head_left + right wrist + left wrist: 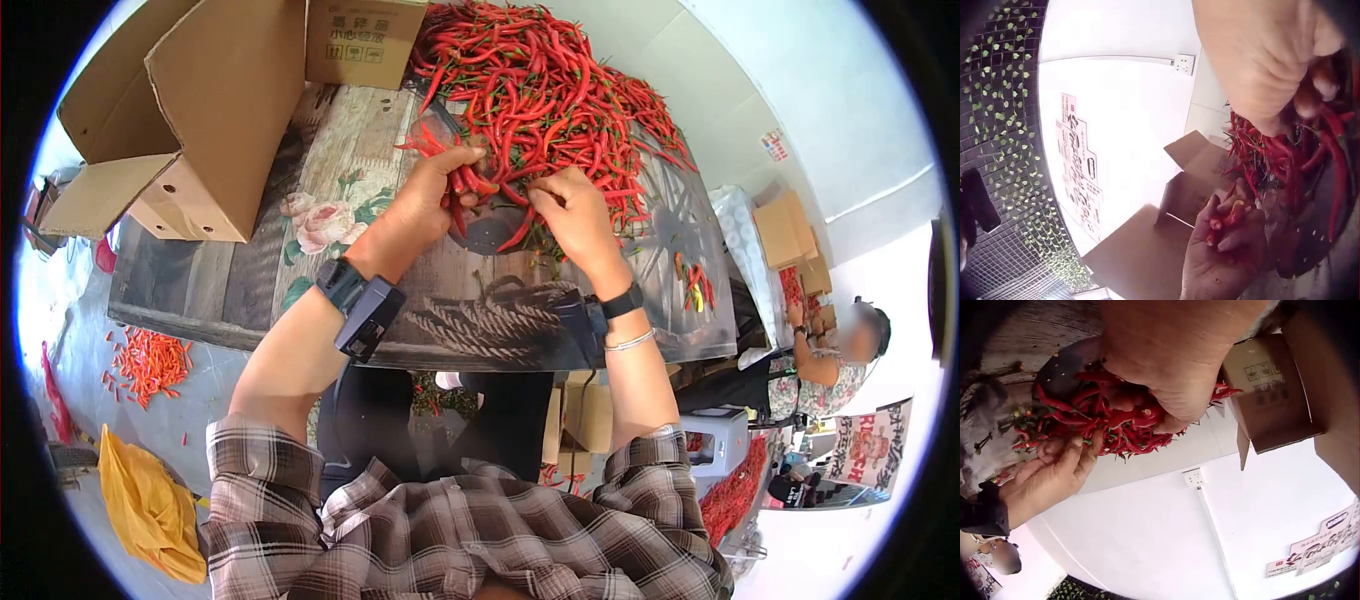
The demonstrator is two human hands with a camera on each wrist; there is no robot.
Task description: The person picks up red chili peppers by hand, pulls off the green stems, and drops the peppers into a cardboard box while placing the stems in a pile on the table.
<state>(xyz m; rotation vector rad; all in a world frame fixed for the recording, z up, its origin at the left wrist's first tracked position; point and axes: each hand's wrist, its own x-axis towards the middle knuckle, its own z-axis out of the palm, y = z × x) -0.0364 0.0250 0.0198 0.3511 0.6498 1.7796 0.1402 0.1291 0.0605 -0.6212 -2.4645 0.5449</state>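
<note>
Several red chilies (470,182) are gripped in the left hand (425,195), whose fingers curl round them; their cut or stemless ends show in the right wrist view (1227,219). The right hand (578,220) is beside it at the near edge of the large chili pile (540,90). Its fingers are curled, thumb and fingertips together at the stem end of a red chili (515,232); the exact contact is partly hidden. In the left wrist view the right hand (1054,478) is low beside the left hand (1160,369).
An open cardboard box (215,120) stands at the table's left, a smaller carton (362,45) behind it. A dark round plate (485,232) lies under the hands. Loose chilies (695,285) lie at the right. Beyond the table, a person (820,370) sits by more boxes.
</note>
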